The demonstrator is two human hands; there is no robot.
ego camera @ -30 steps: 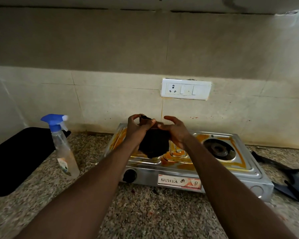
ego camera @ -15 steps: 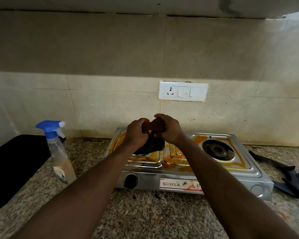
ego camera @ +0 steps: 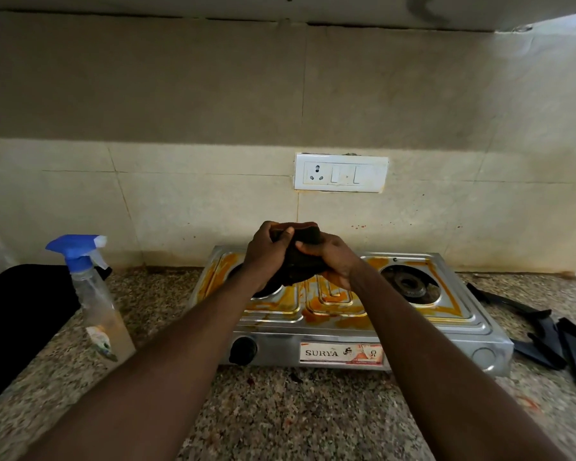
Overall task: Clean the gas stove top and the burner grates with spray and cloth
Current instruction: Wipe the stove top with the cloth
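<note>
A steel two-burner gas stove stands on the granite counter, its top smeared with orange stains. Above its left half, my left hand and my right hand both grip a dark, bunched cloth held between them. The cloth hides most of the left burner. The right burner is bare, with no grate on it. Two black burner grates lie on the counter to the right of the stove. A clear spray bottle with a blue trigger head stands upright to the left of the stove.
A black tray-like object lies at the far left of the counter. A white socket and switch plate is on the tiled wall behind the stove. Speckled granite counter stretches in front of the stove.
The cloth hung spread between my hands a second ago. My hands have since closed together and bunched it into a wad above the stove's left half.
</note>
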